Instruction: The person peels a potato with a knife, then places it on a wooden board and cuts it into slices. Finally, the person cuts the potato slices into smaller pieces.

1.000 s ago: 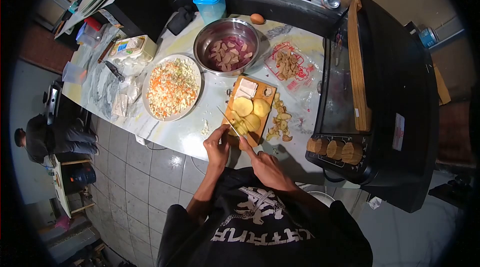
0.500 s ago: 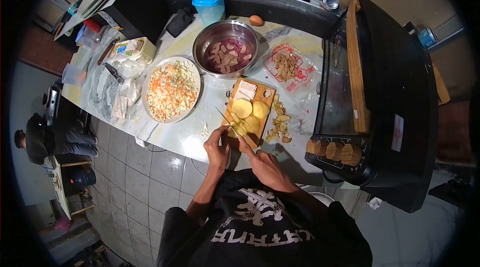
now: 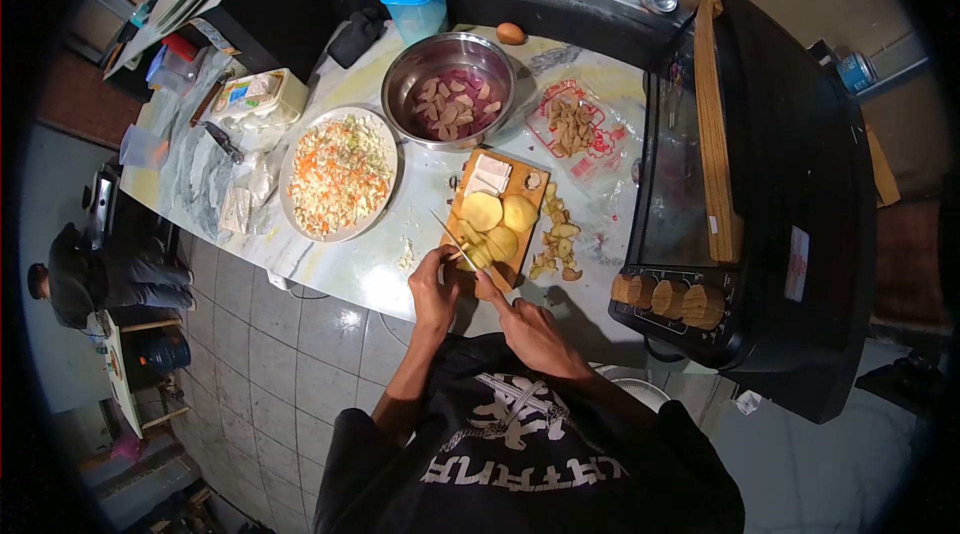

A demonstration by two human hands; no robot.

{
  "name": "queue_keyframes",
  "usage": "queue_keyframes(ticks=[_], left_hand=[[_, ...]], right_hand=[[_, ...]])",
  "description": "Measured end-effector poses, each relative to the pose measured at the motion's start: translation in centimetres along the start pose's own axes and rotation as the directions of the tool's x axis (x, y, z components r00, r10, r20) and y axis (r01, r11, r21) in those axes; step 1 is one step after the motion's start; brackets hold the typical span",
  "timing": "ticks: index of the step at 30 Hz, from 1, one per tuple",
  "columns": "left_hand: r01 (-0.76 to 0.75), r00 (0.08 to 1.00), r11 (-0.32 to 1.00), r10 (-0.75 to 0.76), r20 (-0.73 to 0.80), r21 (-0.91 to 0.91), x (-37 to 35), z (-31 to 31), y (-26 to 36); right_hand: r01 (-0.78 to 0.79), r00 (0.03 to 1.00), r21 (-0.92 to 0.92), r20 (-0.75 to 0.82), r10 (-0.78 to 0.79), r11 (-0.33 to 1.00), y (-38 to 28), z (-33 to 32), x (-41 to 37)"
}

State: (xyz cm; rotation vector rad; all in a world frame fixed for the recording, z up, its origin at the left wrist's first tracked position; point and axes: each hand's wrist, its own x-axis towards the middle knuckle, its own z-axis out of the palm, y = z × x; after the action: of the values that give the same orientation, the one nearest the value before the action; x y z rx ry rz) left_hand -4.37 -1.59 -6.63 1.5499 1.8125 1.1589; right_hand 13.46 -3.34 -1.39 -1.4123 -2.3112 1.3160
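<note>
My right hand [image 3: 525, 322] is closed round the handle of a knife [image 3: 452, 238], whose blade slants up and left across potato slices [image 3: 477, 252] on a wooden cutting board [image 3: 510, 268]. Bent over the near left edge of the board, my left hand [image 3: 433, 286] pinches the cut potato beside the blade. Peeled potato pieces [image 3: 501, 243] lie just beyond the slices. White rectangular pieces [image 3: 492, 174] rest at the far end of the board. Brown peelings [image 3: 562, 231] are scattered along its right side.
A metal bowl [image 3: 405, 129] of sliced pieces and a plate [image 3: 287, 204] of chopped vegetables stand beyond the board. A plastic bag [image 3: 597, 162] lies behind the peelings. A black oven [image 3: 770, 204] stands right. Another person [image 3: 75, 274] is at far left.
The view has shifted slightly, moving the table items a little up and left. Both hands stay at the board, with the knife at the slices.
</note>
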Motion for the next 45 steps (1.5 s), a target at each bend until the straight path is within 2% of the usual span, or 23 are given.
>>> queue_keyframes(ticks=[11, 15, 17, 19, 27, 33, 35, 38, 41, 45], left_hand=[[-0.028, 0.999, 0.998, 0.027, 0.03, 0.053, 0.0, -0.4, 0.5], [-0.097, 0.995, 0.995, 0.097, -0.001, 0.033, 0.0, -0.1, 0.9], [-0.109, 0.994, 0.993, 0.11, -0.016, 0.04, 0.0, -0.1, 0.6], [-0.005, 1.0, 0.998, 0.004, 0.008, 0.065, 0.0, 0.0, 0.2], [0.006, 0.999, 0.998, -0.004, -0.034, 0.056, 0.0, 0.2, 0.0], [0.014, 0.999, 0.999, -0.012, -0.035, 0.051, -0.2, 0.3, -0.1], [0.009, 0.999, 0.998, -0.006, -0.039, 0.06, -0.1, 0.3, 0.0], [0.026, 0.999, 0.999, -0.024, -0.047, 0.044, -0.2, 0.3, 0.3], [0.025, 0.999, 1.0, -0.024, -0.049, 0.017, -0.2, 0.2, 0.6], [0.027, 0.999, 1.0, -0.027, -0.033, 0.009, -0.3, 0.1, 0.9]], right_hand=[[-0.035, 0.999, -0.016, 0.027, 0.036, 0.999, -0.2, 0.0, 0.4], [-0.039, 0.999, -0.077, 0.023, 0.041, 0.996, 0.1, 0.0, 1.1], [0.073, 0.986, -0.044, -0.144, -0.079, 0.996, 0.9, 0.7, 1.5], [0.06, 0.992, -0.032, -0.111, -0.063, 0.998, 0.6, 0.4, 1.6], [0.019, 0.999, 0.008, -0.048, -0.019, 1.0, 1.5, 1.3, 0.5], [0.007, 0.998, 0.019, -0.059, -0.006, 1.0, 2.0, 2.0, 0.5], [0.112, 0.982, 0.065, -0.161, -0.1, 0.992, 2.2, 2.2, 0.7], [0.064, 0.993, 0.044, -0.105, -0.06, 0.997, 2.8, 2.5, 1.1], [0.105, 0.982, 0.09, -0.167, -0.089, 0.99, 2.1, 2.0, 1.1], [0.061, 0.99, 0.075, -0.13, -0.051, 0.995, 2.2, 1.8, 1.2]])
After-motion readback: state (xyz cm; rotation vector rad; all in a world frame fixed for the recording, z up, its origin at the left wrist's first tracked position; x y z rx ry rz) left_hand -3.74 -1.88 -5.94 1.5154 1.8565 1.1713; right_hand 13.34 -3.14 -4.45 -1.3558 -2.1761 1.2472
